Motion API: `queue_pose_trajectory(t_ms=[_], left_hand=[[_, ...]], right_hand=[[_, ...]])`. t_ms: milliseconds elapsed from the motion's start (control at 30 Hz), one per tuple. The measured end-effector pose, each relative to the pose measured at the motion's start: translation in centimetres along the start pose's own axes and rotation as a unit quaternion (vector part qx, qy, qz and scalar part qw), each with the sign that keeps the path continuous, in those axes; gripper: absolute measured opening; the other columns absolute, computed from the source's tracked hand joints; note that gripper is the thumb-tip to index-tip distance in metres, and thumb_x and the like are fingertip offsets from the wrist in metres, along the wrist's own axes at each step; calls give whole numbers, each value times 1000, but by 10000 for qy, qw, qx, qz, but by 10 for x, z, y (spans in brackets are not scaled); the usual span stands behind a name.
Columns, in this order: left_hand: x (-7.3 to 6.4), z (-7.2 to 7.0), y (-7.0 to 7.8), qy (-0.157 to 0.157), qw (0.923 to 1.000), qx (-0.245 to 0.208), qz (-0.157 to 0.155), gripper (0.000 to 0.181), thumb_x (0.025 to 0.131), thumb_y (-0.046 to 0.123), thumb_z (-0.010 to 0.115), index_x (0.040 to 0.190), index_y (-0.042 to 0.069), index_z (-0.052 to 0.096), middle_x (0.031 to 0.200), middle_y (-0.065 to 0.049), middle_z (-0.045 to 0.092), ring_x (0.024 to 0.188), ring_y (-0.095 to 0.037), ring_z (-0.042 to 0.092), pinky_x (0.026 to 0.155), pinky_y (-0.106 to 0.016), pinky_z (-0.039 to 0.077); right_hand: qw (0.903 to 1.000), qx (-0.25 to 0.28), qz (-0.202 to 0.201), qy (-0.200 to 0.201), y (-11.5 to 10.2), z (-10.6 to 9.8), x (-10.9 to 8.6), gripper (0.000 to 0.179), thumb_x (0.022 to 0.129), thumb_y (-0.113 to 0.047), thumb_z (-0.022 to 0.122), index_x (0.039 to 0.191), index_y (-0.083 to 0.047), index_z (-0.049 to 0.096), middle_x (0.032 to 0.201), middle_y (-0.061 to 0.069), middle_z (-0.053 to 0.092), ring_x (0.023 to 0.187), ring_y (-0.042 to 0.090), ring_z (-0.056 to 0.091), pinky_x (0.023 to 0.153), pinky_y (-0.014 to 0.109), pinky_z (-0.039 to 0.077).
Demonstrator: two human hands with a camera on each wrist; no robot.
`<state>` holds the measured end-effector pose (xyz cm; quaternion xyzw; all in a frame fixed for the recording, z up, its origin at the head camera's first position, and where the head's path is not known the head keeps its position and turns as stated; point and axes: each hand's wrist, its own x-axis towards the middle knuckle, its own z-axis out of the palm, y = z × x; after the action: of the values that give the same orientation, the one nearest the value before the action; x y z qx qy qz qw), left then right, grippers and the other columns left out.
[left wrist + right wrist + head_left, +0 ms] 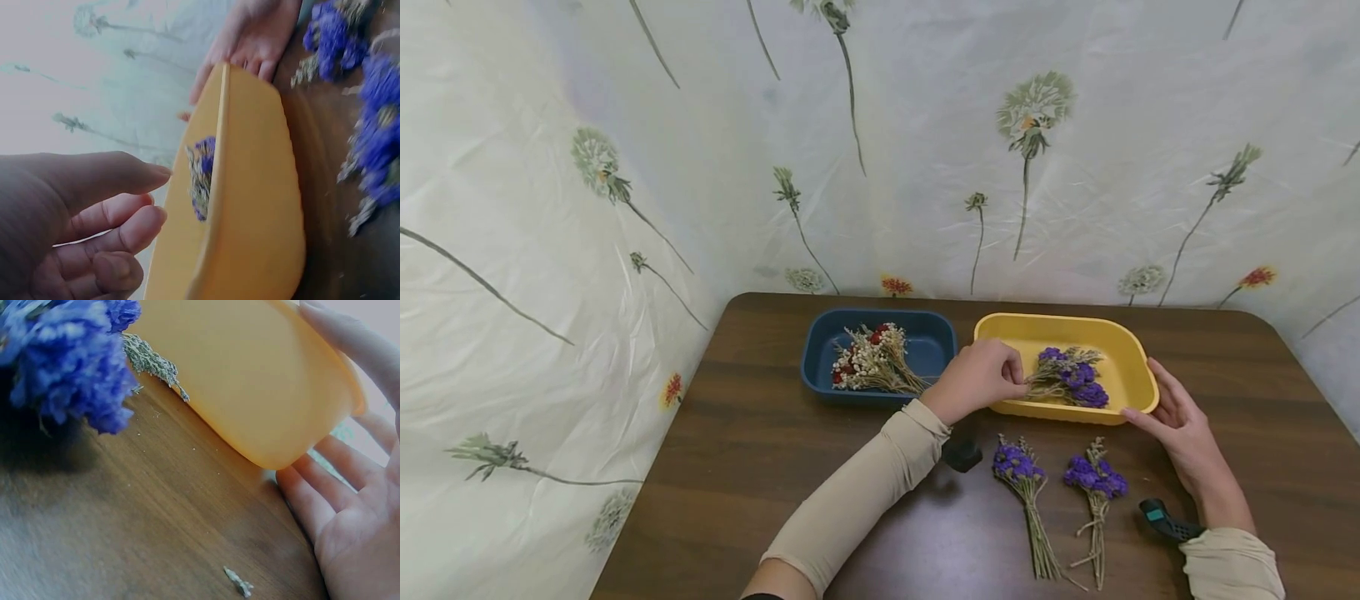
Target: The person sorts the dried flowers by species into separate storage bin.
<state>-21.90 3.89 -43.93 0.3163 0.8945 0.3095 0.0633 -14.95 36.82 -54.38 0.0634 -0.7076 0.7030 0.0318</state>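
A yellow tray (pixel 1131 367) holds a bunch of dried purple flowers (pixel 1078 375). My left hand (pixel 981 379) is over the tray's left end, beside the stem ends. In the left wrist view its thumb and fingers are loosely bent, with a gap and nothing seen between them. My right hand (pixel 1183 425) holds the tray's right end, thumb at the near rim and fingers around the end wall, as the right wrist view also shows. Two tied purple bunches lie in front of the tray, one on the left (pixel 1026 500), one on the right (pixel 1096 492).
A dark blue tray (pixel 925 333) stands left of the yellow one and holds dried white and red flowers (pixel 876 358). Both trays are near the back edge of the wooden table (pixel 737 467). A flower-printed curtain (pixel 910 167) hangs behind. A small plant crumb (pixel 239 581) lies on the wood.
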Motion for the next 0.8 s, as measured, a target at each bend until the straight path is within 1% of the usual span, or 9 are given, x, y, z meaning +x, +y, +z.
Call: queue_pose_trajectory(t_ms=[100,200,300,433,533,633,700,800], left_hand=[[-14,4,5,-71,9998,165,6,22,91,32,80,75,26,66,68,17,61,58,2,54,57,-13,43],[-29,12,8,-262,9989,379,13,27,91,40,80,71,28,65,66,19,60,57,3,52,54,-14,41],[-45,23,10,-399,9962,773,-4,32,89,49,79,68,31,62,63,21,56,53,3,49,49,-16,39],[-62,40,12,-459,9915,1218,-84,43,86,61,76,62,32,57,55,21,51,47,3,45,44,-18,36],[-73,51,15,-457,9889,1409,-137,51,85,67,74,56,30,54,50,19,48,45,2,43,42,-19,34],[-82,59,19,-364,9834,1772,-154,58,83,75,69,53,30,50,47,17,42,43,0,40,40,-20,32],[-86,64,22,-281,9784,2041,-186,64,81,80,66,50,28,45,45,15,33,42,-2,34,38,-21,29],[-90,70,26,-176,9709,2378,-217,72,79,85,64,51,25,36,47,11,22,42,-5,24,35,-23,22]], right_hand=[[10000,-89,13,0,0,0,0,85,98,8,62,167,-20,20,172,-4,25,124,-13,56,93,4,47],[9999,-159,16,-11,0,0,0,85,98,7,62,167,-20,19,173,-4,24,123,-13,55,93,4,47],[9999,-124,-12,-14,0,-1,0,85,98,8,61,167,-20,19,173,-4,24,124,-13,56,93,4,47],[10000,-58,-15,-11,1,-1,1,85,98,9,61,167,-20,19,172,-5,25,124,-12,56,93,4,47],[10000,-92,18,-10,1,-1,1,86,98,8,61,167,-20,19,172,-5,26,123,-13,56,93,4,47],[9999,-104,36,-17,2,-1,1,86,98,8,61,167,-21,19,172,-5,25,123,-13,56,93,4,47],[9999,-102,26,-22,1,-1,1,86,98,8,61,167,-20,19,172,-5,25,123,-12,56,93,4,47],[10000,-69,-17,-16,1,-1,1,85,98,8,61,167,-19,19,172,-4,25,124,-12,56,93,4,47]])
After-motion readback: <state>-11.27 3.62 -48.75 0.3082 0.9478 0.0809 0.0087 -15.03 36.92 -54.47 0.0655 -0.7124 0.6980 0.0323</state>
